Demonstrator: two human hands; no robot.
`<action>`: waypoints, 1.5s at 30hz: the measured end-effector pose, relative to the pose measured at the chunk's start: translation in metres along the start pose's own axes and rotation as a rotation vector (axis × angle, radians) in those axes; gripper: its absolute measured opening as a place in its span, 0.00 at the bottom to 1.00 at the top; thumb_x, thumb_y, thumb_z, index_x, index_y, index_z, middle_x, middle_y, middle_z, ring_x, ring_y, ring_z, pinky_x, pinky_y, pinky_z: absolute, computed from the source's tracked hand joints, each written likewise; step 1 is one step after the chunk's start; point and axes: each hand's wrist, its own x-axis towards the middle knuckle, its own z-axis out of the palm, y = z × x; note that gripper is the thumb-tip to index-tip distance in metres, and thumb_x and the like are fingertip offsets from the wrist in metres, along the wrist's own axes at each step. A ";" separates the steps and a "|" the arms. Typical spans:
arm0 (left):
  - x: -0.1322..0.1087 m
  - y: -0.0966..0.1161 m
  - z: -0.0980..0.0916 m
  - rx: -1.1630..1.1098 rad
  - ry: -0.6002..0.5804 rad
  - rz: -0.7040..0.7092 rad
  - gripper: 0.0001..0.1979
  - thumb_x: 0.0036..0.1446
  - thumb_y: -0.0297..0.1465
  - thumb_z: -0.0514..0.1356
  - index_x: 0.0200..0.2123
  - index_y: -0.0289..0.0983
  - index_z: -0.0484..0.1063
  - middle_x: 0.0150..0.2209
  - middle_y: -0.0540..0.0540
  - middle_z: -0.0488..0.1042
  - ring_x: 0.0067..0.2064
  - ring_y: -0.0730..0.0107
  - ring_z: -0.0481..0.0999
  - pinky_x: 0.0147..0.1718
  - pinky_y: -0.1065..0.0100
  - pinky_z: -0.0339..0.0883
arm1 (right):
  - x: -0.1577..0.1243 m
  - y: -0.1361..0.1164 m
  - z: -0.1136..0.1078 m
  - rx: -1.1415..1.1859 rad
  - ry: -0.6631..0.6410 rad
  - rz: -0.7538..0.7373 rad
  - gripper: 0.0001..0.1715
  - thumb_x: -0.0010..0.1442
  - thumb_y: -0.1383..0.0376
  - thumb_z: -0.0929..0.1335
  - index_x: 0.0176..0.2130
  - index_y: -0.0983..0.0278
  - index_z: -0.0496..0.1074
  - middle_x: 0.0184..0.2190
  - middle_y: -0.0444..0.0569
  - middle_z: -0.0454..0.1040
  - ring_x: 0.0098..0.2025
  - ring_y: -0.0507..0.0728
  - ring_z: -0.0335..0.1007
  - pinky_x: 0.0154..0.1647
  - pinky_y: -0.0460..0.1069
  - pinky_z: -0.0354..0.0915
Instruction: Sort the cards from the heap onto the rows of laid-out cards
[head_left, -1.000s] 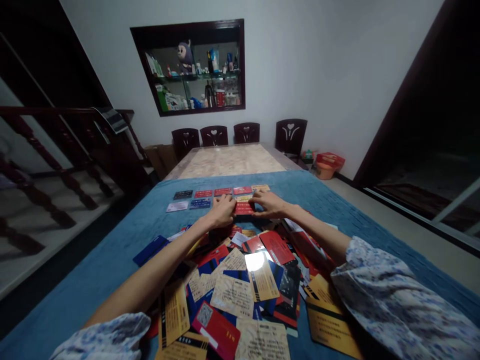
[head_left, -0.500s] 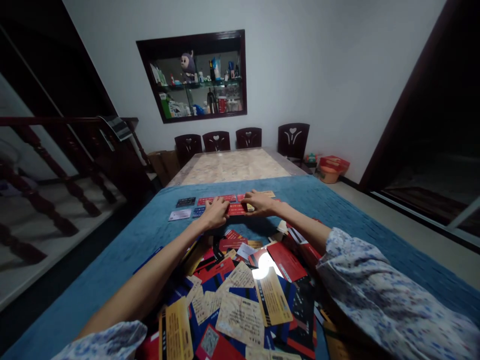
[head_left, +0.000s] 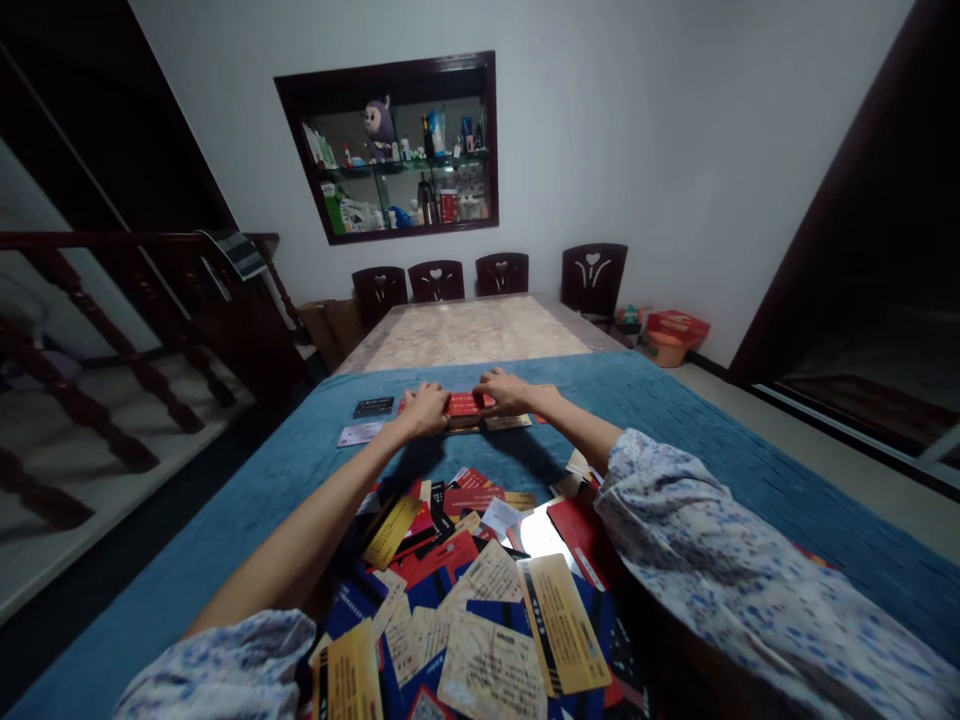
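Both my arms reach far forward over a blue cloth (head_left: 675,420). My left hand (head_left: 425,408) and my right hand (head_left: 503,391) pinch the two ends of a red card (head_left: 465,404) between them, fingers curled. The card sits among the laid-out rows of cards: a black card (head_left: 373,407) and a pale card (head_left: 358,432) lie to the left, a tan card (head_left: 508,422) just below my right hand. A loose heap of red, blue, tan and yellow cards (head_left: 480,580) lies near me under my forearms.
Beyond the cloth the bare marble tabletop (head_left: 472,335) runs to several dark chairs (head_left: 501,272). A wall niche (head_left: 397,150) holds bottles and a plush toy. A wooden stair railing (head_left: 112,300) stands left; a red basin (head_left: 671,335) sits on the floor right.
Both hands have carried the red card farther away from me, up onto the far row of cards. The view has tilted, so the card heap sits lower in the picture.
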 end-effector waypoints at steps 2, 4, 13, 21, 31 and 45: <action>0.007 -0.003 0.000 -0.005 -0.003 -0.016 0.19 0.55 0.27 0.55 0.50 0.40 0.72 0.56 0.36 0.68 0.59 0.45 0.61 0.50 0.45 0.60 | 0.007 0.001 -0.002 0.001 -0.005 0.002 0.20 0.60 0.55 0.71 0.49 0.61 0.76 0.53 0.60 0.69 0.56 0.69 0.59 0.46 0.56 0.62; 0.013 -0.006 0.000 -0.011 -0.008 -0.026 0.18 0.55 0.28 0.56 0.49 0.40 0.72 0.56 0.37 0.68 0.59 0.44 0.61 0.51 0.45 0.60 | 0.013 0.002 -0.003 -0.001 -0.012 0.006 0.20 0.60 0.55 0.71 0.49 0.61 0.77 0.54 0.60 0.70 0.56 0.70 0.59 0.46 0.56 0.62; 0.036 -0.013 0.012 0.001 -0.045 -0.067 0.16 0.54 0.29 0.57 0.46 0.39 0.74 0.56 0.36 0.70 0.59 0.44 0.60 0.50 0.44 0.62 | 0.039 0.007 0.009 -0.010 -0.060 0.082 0.19 0.58 0.57 0.70 0.48 0.59 0.78 0.55 0.58 0.71 0.57 0.70 0.61 0.46 0.55 0.63; 0.051 -0.020 0.024 -0.018 -0.073 -0.072 0.15 0.52 0.28 0.57 0.45 0.38 0.74 0.54 0.37 0.72 0.60 0.44 0.59 0.52 0.43 0.60 | 0.053 0.008 0.014 -0.064 -0.115 0.112 0.21 0.58 0.57 0.70 0.50 0.58 0.78 0.56 0.57 0.72 0.60 0.70 0.61 0.48 0.55 0.64; 0.058 -0.026 0.026 -0.027 -0.112 -0.023 0.14 0.49 0.27 0.60 0.41 0.40 0.76 0.52 0.38 0.73 0.59 0.44 0.61 0.53 0.45 0.61 | 0.055 0.007 0.017 -0.106 -0.136 0.110 0.22 0.60 0.57 0.68 0.52 0.61 0.77 0.55 0.59 0.74 0.59 0.69 0.63 0.48 0.55 0.65; 0.067 -0.024 0.025 0.001 -0.161 -0.035 0.21 0.46 0.23 0.59 0.45 0.39 0.76 0.53 0.37 0.73 0.61 0.43 0.61 0.54 0.41 0.62 | 0.064 0.005 0.021 -0.105 -0.126 0.145 0.21 0.57 0.63 0.68 0.50 0.61 0.78 0.54 0.58 0.74 0.57 0.67 0.65 0.49 0.56 0.68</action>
